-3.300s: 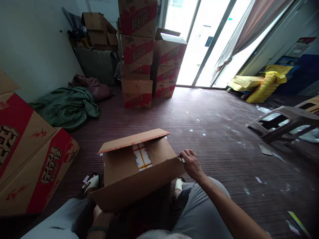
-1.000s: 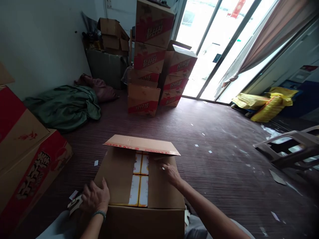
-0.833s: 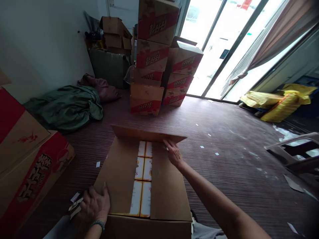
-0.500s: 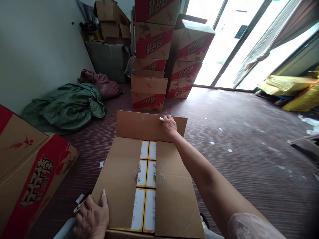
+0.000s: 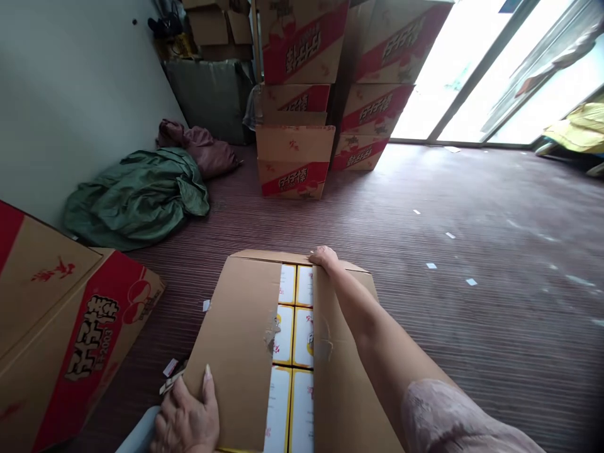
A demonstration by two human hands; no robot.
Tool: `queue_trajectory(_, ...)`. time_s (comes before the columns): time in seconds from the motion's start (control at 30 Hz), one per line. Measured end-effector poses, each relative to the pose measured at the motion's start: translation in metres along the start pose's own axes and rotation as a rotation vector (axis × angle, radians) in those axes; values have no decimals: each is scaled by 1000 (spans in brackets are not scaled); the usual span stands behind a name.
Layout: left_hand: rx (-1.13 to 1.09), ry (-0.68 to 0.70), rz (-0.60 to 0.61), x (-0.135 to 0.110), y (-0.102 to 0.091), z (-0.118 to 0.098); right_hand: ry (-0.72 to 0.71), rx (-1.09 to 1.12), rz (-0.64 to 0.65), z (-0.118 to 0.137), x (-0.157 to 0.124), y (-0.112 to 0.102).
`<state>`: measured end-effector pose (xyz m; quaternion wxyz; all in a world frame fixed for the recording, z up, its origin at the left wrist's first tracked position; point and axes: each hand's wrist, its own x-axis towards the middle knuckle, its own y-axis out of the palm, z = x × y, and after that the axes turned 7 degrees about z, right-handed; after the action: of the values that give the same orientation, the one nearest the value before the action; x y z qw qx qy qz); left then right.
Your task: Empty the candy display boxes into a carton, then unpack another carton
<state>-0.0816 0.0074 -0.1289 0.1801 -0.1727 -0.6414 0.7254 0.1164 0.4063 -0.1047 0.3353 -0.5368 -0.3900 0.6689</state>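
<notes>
A cardboard carton (image 5: 245,321) is in front of me, its two long side flaps folded inward. Between them a gap shows white boxes with yellow edges (image 5: 302,336), packed in rows. My left hand (image 5: 189,409) grips the carton's near left edge, its thumb lying on the left flap and its fingers bent over the side. A small pale strip (image 5: 170,382) shows by those fingers; I cannot make out what it is. At the carton's far end, my right hand (image 5: 324,257) holds the far flap (image 5: 264,255), which appears as a thin band. My right forearm covers part of the right flap.
Red-and-brown cartons (image 5: 295,163) are stacked ahead, beside glass doors (image 5: 472,82). Another large carton (image 5: 94,340) stands close on my left. A green cloth bundle (image 5: 136,195) lies by the wall. Small white paper scraps (image 5: 431,265) dot the striped floor.
The far flap stood up broad and flat before; now it shows as a thin band, with my right hand lower at its edge. My left hand keeps its place on the carton. The view has tilted down.
</notes>
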Motion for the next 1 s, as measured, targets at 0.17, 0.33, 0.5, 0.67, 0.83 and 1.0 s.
queue_trajectory(0.17, -26, -23, 40, -1, -12, -6, -166, -107, -244, 18, -61, -3)
queue_trajectory(0.33, -109, -44, 23, -4, -18, -9, -632, -424, -6, 34, -137, 30)
queue_trajectory(0.5, -215, -32, 15, -5, -15, -7, -562, -506, 31, 5, -198, -7)
queue_trajectory(0.67, -285, -34, 43, -3, -7, -4, -253, -643, -87, -81, -256, -83)
queue_trajectory(0.83, -337, -45, 92, -3, -11, -5, 36, -573, -60, -161, -281, -54)
queue_trajectory(1.0, -324, -42, 96, -5, -19, -6, 435, -187, 56, -196, -267, 39)
